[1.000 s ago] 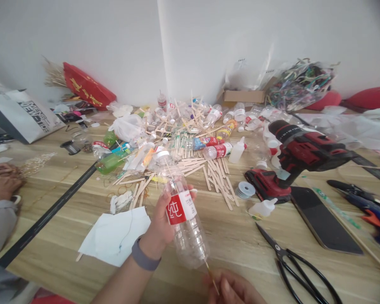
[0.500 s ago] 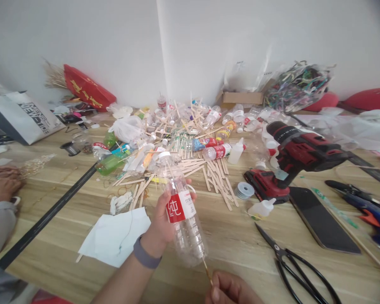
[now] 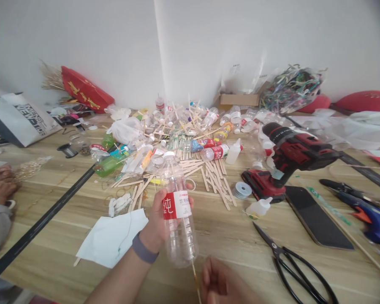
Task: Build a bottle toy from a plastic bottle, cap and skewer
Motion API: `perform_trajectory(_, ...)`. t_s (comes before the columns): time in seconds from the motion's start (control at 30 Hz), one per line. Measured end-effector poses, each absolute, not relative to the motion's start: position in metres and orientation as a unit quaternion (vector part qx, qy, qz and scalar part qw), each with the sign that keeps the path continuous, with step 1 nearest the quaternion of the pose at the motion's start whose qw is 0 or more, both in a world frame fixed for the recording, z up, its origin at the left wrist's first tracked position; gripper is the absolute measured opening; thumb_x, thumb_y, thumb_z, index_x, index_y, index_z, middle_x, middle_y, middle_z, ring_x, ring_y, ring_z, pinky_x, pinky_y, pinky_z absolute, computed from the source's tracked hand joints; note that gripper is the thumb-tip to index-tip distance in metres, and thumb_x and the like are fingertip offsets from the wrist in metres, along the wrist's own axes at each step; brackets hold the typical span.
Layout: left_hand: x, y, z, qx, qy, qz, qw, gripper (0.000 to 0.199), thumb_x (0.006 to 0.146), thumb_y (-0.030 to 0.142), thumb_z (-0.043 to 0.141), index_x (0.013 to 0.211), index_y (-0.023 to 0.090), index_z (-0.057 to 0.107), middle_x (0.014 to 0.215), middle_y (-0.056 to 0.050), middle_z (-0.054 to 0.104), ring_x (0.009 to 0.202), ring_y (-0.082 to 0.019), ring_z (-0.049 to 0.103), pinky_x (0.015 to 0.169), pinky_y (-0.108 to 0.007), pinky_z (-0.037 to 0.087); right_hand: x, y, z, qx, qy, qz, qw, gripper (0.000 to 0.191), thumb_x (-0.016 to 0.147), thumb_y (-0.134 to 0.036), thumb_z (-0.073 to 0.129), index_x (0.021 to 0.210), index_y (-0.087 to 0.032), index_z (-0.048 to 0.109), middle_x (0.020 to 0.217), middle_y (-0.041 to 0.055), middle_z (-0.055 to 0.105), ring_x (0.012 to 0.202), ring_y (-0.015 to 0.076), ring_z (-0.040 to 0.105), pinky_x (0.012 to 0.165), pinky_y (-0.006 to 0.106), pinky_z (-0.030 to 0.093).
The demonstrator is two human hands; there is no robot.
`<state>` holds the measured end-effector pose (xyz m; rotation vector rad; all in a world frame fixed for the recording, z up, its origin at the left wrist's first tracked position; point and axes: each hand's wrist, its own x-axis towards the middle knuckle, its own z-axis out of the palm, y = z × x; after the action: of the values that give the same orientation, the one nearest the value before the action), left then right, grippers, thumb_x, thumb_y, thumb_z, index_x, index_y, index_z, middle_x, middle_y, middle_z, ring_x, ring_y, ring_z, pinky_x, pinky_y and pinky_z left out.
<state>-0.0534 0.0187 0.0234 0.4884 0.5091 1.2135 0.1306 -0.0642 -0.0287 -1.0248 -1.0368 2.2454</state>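
Note:
My left hand [image 3: 158, 219] is wrapped round the middle of a clear plastic bottle [image 3: 179, 236] with a red and white label and a white cap pointing away from me. From the bottle's base a thin stick [image 3: 195, 278] sticks out toward me. Beside that stick, at the bottom of the view, is my right hand [image 3: 221, 280], its fingers curled and somewhat blurred. Whether it touches the stick is unclear. A white sheet [image 3: 110, 238] lies left of my left wrist, and black scissors [image 3: 281, 253] lie to the right.
Wooden sticks [image 3: 215, 181] and plastic bottles are heaped mid-table. On the right are a red drill [image 3: 297, 156], a phone [image 3: 318, 215], a wire spool [image 3: 242, 190] and a blue glue gun [image 3: 373, 219]. Another person's hands [image 3: 0, 185] are at the far left.
My right hand was pinching the stick's end; now its fingers have loosened and sit beside the stick. The bottle has turned more upright in view, with more of the label's white part showing.

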Motion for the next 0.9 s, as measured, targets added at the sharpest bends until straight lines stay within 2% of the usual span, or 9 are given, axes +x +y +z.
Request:
perform_trajectory(0.1,-0.055,0.019,0.029,0.25,0.246,0.521,0.778,0.058,0.069,0.057,0.066,0.105,0.011,0.065,0.07,-0.008,0.071,0.054,-0.017,0.065,0.045,-0.021,0.045,0.127,-0.041,-0.003,-0.435,-0.424,0.726,0.322,0.058,0.069,-0.073,0.061,0.086,-0.018,0.057,0.061,-0.0059,0.05,0.048,0.0075,0.038,0.048,0.024,0.028)
perform_trajectory(0.13,-0.055,0.019,0.03,0.26,0.249,0.507,0.784,0.059,0.07,0.057,0.065,0.107,0.011,0.065,0.07,-0.008,0.071,0.051,-0.016,0.063,0.042,-0.021,0.043,0.124,-0.031,0.007,-0.459,-0.428,0.695,0.351,0.059,0.07,-0.074,0.06,0.086,-0.017,0.059,0.056,-0.0061,0.049,0.048,0.0085,0.039,0.049,0.024,0.028)
perform_trajectory(0.2,-0.054,0.019,0.03,0.274,0.247,0.485,0.793,0.06,0.071,0.058,0.063,0.111,0.012,0.064,0.072,-0.008,0.071,0.047,-0.014,0.06,0.039,-0.02,0.04,0.117,-0.01,0.026,-0.458,-0.406,0.674,0.414,0.057,0.071,-0.068,0.065,0.096,-0.017,0.062,0.064,-0.0031,0.055,0.056,0.0109,0.046,0.054,0.025,0.033)
perform_trajectory(0.23,-0.054,0.019,0.028,0.28,0.241,0.477,0.798,0.061,0.071,0.058,0.063,0.111,0.012,0.064,0.073,-0.008,0.071,0.046,-0.014,0.06,0.039,-0.02,0.039,0.113,-0.001,0.033,-0.437,-0.388,0.684,0.436,0.056,0.068,-0.064,0.071,0.097,-0.017,0.063,0.071,-0.0016,0.058,0.058,0.0109,0.047,0.056,0.026,0.034)
perform_trajectory(0.33,-0.058,0.021,0.021,0.296,0.221,0.46,0.807,0.063,0.069,0.058,0.065,0.112,0.012,0.065,0.076,-0.009,0.072,0.047,-0.013,0.06,0.04,-0.02,0.041,0.104,0.014,0.044,-0.387,-0.342,0.72,0.464,0.04,0.063,-0.05,0.081,0.08,-0.017,0.064,0.07,-0.0027,0.057,0.058,0.009,0.044,0.057,0.024,0.034)
perform_trajectory(0.43,-0.067,0.021,0.018,0.296,0.213,0.48,0.798,0.058,0.072,0.055,0.065,0.114,0.016,0.065,0.088,-0.01,0.073,0.055,-0.014,0.063,0.041,-0.019,0.043,0.104,0.013,0.04,-0.379,-0.321,0.724,0.479,0.037,0.065,-0.048,0.08,0.074,-0.018,0.062,0.067,-0.0041,0.053,0.061,0.0094,0.044,0.057,0.023,0.034)
perform_trajectory(0.57,-0.079,0.018,0.021,0.303,0.203,0.489,0.792,0.058,0.068,0.05,0.072,0.116,0.019,0.064,0.106,-0.011,0.07,0.064,-0.016,0.067,0.043,-0.019,0.047,0.116,0.001,0.027,-0.336,-0.307,0.765,0.456,0.037,0.071,-0.047,0.077,0.072,-0.019,0.054,0.081,-0.0016,0.061,0.061,0.0091,0.049,0.056,0.024,0.036)
perform_trajectory(0.7,-0.082,0.014,0.022,0.32,0.182,0.453,0.812,0.057,0.063,0.048,0.077,0.112,0.021,0.065,0.098,-0.008,0.071,0.065,-0.019,0.069,0.048,-0.022,0.051,0.131,-0.008,0.019,-0.295,-0.347,0.788,0.416,0.038,0.081,-0.05,0.067,0.069,-0.019,0.049,0.065,-0.0028,0.058,0.05,0.008,0.047,0.05,0.023,0.031)
perform_trajectory(0.9,-0.076,0.006,0.029,0.338,0.184,0.42,0.822,0.06,0.059,0.048,0.083,0.11,0.02,0.065,0.093,-0.005,0.07,0.066,-0.018,0.07,0.057,-0.023,0.052,0.145,-0.012,0.016,-0.335,-0.374,0.743,0.442,0.037,0.082,-0.046,0.067,0.064,-0.019,0.049,0.058,-0.0034,0.054,0.05,0.0084,0.043,0.047,0.023,0.028)
